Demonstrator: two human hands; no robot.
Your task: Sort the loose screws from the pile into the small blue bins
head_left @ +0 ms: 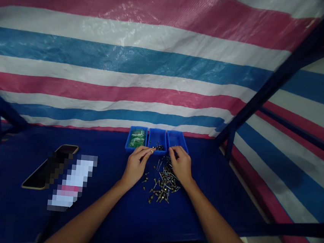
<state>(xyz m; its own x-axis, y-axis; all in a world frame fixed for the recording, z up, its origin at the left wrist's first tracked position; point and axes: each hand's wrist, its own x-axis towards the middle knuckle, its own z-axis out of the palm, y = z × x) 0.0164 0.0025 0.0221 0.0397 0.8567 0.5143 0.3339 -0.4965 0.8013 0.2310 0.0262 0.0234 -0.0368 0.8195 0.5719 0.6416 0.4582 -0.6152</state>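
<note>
Striped sheet [156, 61] behind, blue surface [106, 223] in front. Three trays in a row at far edge: left tray [127, 144] with green packets [137, 137], middle tray [157, 135] with dark bits [160, 147], right tray [176, 139]. Phone [44, 170] lies left, blurred white item [72, 179] beside it. Loose pin pile [165, 181] sits on surface between the hands, nearer the right. Left hand [136, 165] pinches a brassy piece [152, 151] by the middle tray. Right hand [182, 167], fingertips close together at right tray's near edge; can't tell if holding anything.
</note>
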